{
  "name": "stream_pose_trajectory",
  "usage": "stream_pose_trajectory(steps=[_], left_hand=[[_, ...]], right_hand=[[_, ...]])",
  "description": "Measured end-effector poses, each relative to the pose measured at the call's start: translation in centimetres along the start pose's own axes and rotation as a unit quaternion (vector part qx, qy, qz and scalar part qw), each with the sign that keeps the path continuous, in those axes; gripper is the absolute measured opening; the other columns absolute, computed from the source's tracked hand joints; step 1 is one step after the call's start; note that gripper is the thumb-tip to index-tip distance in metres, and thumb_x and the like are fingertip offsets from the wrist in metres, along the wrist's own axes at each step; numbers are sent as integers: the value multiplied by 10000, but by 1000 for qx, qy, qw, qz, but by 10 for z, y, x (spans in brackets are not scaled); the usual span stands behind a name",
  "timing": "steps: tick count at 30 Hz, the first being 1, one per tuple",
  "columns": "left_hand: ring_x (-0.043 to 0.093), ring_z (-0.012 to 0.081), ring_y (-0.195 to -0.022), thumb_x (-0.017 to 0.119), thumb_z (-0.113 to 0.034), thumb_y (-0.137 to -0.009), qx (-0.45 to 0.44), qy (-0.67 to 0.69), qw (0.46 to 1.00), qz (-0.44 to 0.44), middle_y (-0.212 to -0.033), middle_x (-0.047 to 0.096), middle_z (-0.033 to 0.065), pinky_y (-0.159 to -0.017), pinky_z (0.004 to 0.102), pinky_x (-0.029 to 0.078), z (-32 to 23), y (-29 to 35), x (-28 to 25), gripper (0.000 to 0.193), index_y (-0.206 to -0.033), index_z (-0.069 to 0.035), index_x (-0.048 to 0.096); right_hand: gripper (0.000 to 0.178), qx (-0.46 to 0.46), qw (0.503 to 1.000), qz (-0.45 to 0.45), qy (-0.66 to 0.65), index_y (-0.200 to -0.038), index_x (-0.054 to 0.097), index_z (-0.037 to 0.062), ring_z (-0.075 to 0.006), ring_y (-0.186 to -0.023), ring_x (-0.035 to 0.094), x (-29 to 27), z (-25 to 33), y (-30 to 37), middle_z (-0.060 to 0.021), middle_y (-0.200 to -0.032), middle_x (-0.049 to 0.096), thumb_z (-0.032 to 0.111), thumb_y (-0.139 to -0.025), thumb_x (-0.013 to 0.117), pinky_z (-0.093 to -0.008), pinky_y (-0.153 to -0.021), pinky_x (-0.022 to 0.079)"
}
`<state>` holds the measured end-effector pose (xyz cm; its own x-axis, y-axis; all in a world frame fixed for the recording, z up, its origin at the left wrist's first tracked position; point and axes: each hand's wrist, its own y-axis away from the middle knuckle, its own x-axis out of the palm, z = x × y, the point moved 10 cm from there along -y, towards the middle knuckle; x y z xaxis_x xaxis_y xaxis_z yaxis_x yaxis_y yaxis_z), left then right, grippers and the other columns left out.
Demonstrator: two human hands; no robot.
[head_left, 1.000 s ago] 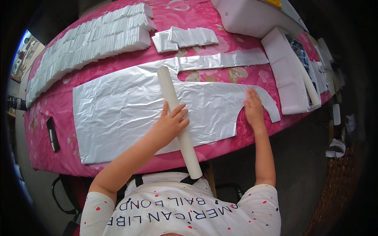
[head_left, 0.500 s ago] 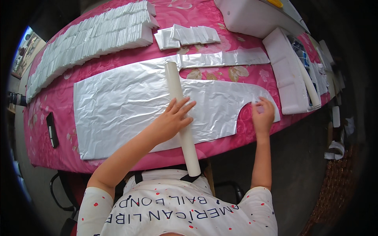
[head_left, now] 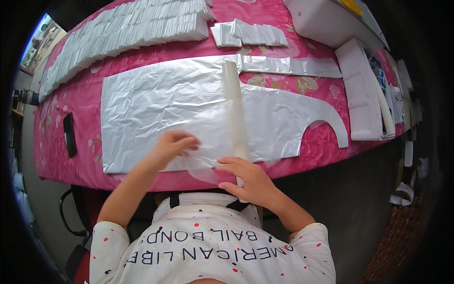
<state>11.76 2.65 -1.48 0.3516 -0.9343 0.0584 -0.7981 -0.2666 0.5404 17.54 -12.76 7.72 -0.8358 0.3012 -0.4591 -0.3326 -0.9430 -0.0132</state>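
Note:
A flat stack of silvery-white plastic bags (head_left: pixel 156 111) with cut-out handles lies across the table. Over it, a long pale tube (head_left: pixel 232 99) runs from the far side toward me. My left hand (head_left: pixel 175 146) hovers above the near part of the stack, its bent fingers smeared by motion. Just right of those fingers, a thin translucent flap of film (head_left: pixel 203 166) rises at the near edge; whether they grip it is unclear. At the tube's near end is my right hand (head_left: pixel 250 180), thumb and fingers apart, partly covering the tube.
Folded white packets (head_left: pixel 127 31) stand in long rows at the far left, with a smaller pile (head_left: pixel 250 35) beside them. White foam boxes (head_left: pixel 362 90) fill the right end. A dark oblong object (head_left: pixel 69 135) lies near the left edge of the pink tablecloth (head_left: pixel 87 156).
My left hand has come off the tube, moving left and nearer me. My right hand has left the right-hand handle for the tube's near end. A film flap now shows between them.

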Motion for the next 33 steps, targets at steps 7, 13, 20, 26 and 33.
stream_pose_trajectory(steps=[7, 13, 20, 26, 33], left_hand=[[607, 140, -716, 587, -122, -830, -81, -26, 988, -130, -812, 644, 85, -645, 264, 481, 47, 45, -169, 170, -953, -7, 608], [580, 289, -944, 608, -35, -766, 210, -529, 757, -322, -1039, 610, 121, -811, 346, 463, -59, 78, -158, 284, -1047, -22, 575], [410, 322, -1213, 534, 0, -801, 388, -377, 830, -133, -1304, 442, 153, -1014, 385, 335, -69, 9, 43, 453, -1246, -22, 452], [227, 356, -1326, 420, -137, -808, 360, -507, 774, -114, -1407, 268, 235, -1094, 436, 166, -41, -29, 93, 584, -1326, 93, 281], [173, 361, -1350, 376, -175, -801, 332, -563, 750, -106, -1422, 220, 262, -1106, 439, 114, -37, -32, 97, 628, -1342, 115, 238]], right_hand=[[400, 187, 942, -146, 237, -881, 588, 21, -296, -784, 577, -45, -36, 42, -117, -829, 591, 371, -720, 697, -377, -663, 463], [482, 296, 940, -29, 168, -845, 586, 4, -351, -624, 612, 0, -75, 59, -170, -656, 617, 475, -749, 629, -424, -583, 480], [472, 300, 941, -22, 157, -814, 588, -11, -361, -632, 610, 2, -84, 60, -206, -653, 604, 455, -752, 631, -438, -595, 481], [474, 296, 948, 47, 104, -813, 625, -29, -345, -648, 619, 0, -84, 45, -198, -694, 621, 443, -775, 617, -403, -609, 483], [609, 253, 962, -25, 101, -606, 615, -57, -322, -529, 592, -56, -119, -69, -192, -529, 559, 518, -794, 544, -386, -536, 463]])
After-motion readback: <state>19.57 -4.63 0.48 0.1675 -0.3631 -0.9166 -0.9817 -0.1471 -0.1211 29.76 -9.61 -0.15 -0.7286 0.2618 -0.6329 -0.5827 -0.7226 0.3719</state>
